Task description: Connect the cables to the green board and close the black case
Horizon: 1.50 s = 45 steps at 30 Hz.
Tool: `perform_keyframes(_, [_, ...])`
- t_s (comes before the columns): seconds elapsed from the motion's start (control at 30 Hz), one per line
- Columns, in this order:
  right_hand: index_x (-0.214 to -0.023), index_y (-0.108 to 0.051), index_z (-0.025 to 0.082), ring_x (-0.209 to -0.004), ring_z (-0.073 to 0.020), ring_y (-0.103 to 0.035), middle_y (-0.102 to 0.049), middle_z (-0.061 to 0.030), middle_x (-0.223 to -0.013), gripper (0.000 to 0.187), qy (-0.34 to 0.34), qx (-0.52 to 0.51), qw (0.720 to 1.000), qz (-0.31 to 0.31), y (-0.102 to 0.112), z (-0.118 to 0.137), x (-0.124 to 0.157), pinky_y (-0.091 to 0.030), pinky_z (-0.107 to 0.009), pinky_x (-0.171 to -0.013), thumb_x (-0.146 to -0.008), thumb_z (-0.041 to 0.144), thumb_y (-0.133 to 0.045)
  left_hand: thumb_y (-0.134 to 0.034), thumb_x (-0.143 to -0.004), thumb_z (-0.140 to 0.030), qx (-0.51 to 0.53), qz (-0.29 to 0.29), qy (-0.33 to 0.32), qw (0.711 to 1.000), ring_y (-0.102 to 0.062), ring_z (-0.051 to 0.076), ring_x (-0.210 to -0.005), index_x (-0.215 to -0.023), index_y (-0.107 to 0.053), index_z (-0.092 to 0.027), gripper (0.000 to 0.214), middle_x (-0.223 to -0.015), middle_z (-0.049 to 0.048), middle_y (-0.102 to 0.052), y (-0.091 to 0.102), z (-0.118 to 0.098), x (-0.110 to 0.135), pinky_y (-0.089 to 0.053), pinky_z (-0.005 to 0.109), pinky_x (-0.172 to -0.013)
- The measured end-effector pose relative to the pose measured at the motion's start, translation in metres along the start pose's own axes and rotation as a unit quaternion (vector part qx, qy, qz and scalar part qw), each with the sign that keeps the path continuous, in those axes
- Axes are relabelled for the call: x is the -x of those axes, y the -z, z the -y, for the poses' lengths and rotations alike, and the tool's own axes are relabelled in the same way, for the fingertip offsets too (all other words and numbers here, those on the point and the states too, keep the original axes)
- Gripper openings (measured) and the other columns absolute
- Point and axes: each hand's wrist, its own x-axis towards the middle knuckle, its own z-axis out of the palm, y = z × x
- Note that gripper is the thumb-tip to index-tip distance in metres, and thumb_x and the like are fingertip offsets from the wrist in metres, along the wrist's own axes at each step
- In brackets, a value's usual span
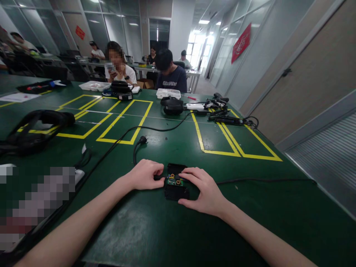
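- A small black case (175, 187) with a green board (174, 181) showing in it lies on the green table (172, 148), near the near edge and about midway along it.
- The left hand (146, 174) pinches the case's left end, fingers curled together on it.
- The right hand (203, 191) lies over the case's right side, fingers spread, thumb at its near corner.
- A black cable (264, 180) runs from under the right hand toward the table's right edge.
- A black plug (142, 140) and its cord lie just beyond the left hand.
- A black strap headset (33, 128) sits toward the left edge, well apart.
- Yellow tape boxes (125, 122) mark the middle; bare green lies between them and the hands.
- Another headset (172, 105) and tangled gear (225, 115) crowd the far right corner.
- Two seated people (169, 76) are at the far edge.
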Motion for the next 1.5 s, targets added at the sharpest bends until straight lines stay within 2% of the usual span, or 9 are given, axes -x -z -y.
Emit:
perform_keyframes(0.17, [-0.123, -0.068, 0.02, -0.106, -0.0309, -0.068, -0.069, -0.0145, -0.123, 0.053, -0.007, 0.005, 1.0, 0.004, -0.005, 0.002, 0.0, -0.058, -0.047, -0.087, -0.076, 0.035, -0.085, -0.063, -0.081, -0.032, -0.004, -0.007, -0.004, 1.0, -0.046, 0.012, -0.051, -0.066, -0.052, -0.02, 0.023, -0.057, -0.0048, -0.052, -0.001, 0.001, 0.0, -0.027, 0.024, -0.054])
perform_keyframes(0.3, [-0.124, -0.066, 0.02, -0.108, -0.0319, -0.068, -0.069, -0.0149, -0.124, 0.053, -0.009, 0.01, 1.0, 0.004, -0.008, 0.002, -0.001, -0.058, -0.047, -0.088, -0.078, 0.037, -0.085, -0.062, -0.082, -0.03, -0.012, -0.01, -0.006, 1.0, -0.046, 0.012, -0.05, -0.065, -0.05, -0.02, 0.023, -0.057, -0.0053, -0.05, -0.001, 0.001, 0.0, -0.026, 0.024, -0.053])
perform_keyframes(0.43, [-0.129, -0.062, 0.02, -0.112, -0.0309, -0.067, -0.067, -0.0153, -0.126, 0.049, -0.015, 0.003, 1.0, -0.001, 0.002, -0.006, -0.002, -0.057, -0.046, -0.092, -0.086, 0.037, -0.077, -0.063, -0.081, -0.029, -0.004, -0.01, 0.0, 1.0, -0.045, 0.011, -0.05, -0.065, -0.05, -0.02, 0.022, -0.057, -0.0053, -0.05, -0.001, 0.002, 0.0, -0.026, 0.024, -0.054])
perform_keyframes(0.6, [-0.099, -0.065, 0.02, -0.096, -0.0251, -0.067, -0.069, -0.0095, -0.106, 0.012, -0.021, 0.018, 0.998, 0.048, 0.018, -0.023, -0.002, -0.057, -0.041, -0.084, -0.088, 0.019, -0.07, -0.061, -0.079, -0.027, 0.026, -0.014, 0.005, 1.0, -0.046, 0.012, -0.054, -0.069, -0.058, -0.019, 0.014, -0.06, -0.0042, -0.052, -0.001, 0.004, 0.002, -0.028, 0.023, -0.056])
perform_keyframes(0.67, [-0.092, -0.063, 0.021, -0.09, -0.0235, -0.066, -0.069, -0.0077, -0.099, 0.008, -0.012, 0.021, 0.998, 0.062, 0.02, -0.028, -0.003, -0.056, -0.038, -0.079, -0.089, 0.015, -0.068, -0.061, -0.079, -0.027, 0.032, -0.015, 0.007, 0.999, -0.047, 0.012, -0.055, -0.07, -0.06, -0.019, 0.013, -0.061, -0.0038, -0.052, -0.001, 0.005, 0.002, -0.028, 0.023, -0.056])
perform_keyframes(0.8, [-0.092, -0.061, 0.021, -0.083, -0.0214, -0.064, -0.068, -0.0061, -0.091, 0.005, -0.015, 0.012, 0.998, 0.063, 0.019, -0.029, -0.004, -0.053, -0.034, -0.071, -0.095, 0.017, -0.061, -0.059, -0.079, -0.027, 0.041, -0.02, 0.011, 0.999, -0.044, 0.011, -0.054, -0.068, -0.058, -0.018, 0.014, -0.062, -0.0038, -0.05, 0.0, 0.006, 0.001, -0.028, 0.023, -0.057])
perform_keyframes(1.07, [-0.091, -0.062, 0.02, -0.062, -0.0146, -0.059, -0.066, -0.0003, -0.076, 0.009, -0.086, -0.023, 0.993, 0.079, 0.019, -0.026, -0.004, -0.043, -0.026, -0.058, -0.099, 0.023, -0.058, -0.055, -0.079, -0.028, 0.051, -0.025, 0.009, 0.998, -0.04, 0.011, -0.054, -0.065, -0.05, -0.019, 0.017, -0.059, -0.0045, -0.046, 0.002, 0.007, 0.001, -0.026, 0.023, -0.056])
perform_keyframes(1.27, [-0.088, -0.064, 0.019, -0.057, -0.0133, -0.055, -0.064, -0.0005, -0.072, 0.018, -0.077, -0.054, 0.994, 0.062, 0.023, -0.019, -0.004, -0.04, -0.025, -0.055, -0.1, 0.028, -0.055, -0.054, -0.078, -0.029, 0.077, -0.013, 0.005, 0.997, -0.035, 0.01, -0.053, -0.062, -0.044, -0.02, 0.021, -0.056, -0.0058, -0.039, 0.008, 0.001, 0.003, -0.026, 0.023, -0.056])
perform_keyframes(1.5, [-0.085, -0.064, 0.019, -0.054, -0.0113, -0.052, -0.063, 0.0002, -0.069, 0.022, -0.052, -0.086, 0.992, 0.074, 0.031, -0.015, -0.002, -0.04, -0.023, -0.052, -0.101, 0.031, -0.054, -0.053, -0.074, -0.03, 0.129, 0.017, -0.013, 0.991, -0.03, 0.01, -0.053, -0.06, -0.039, -0.02, 0.022, -0.055, -0.0069, -0.033, 0.007, -0.006, 0.005, -0.025, 0.022, -0.053])
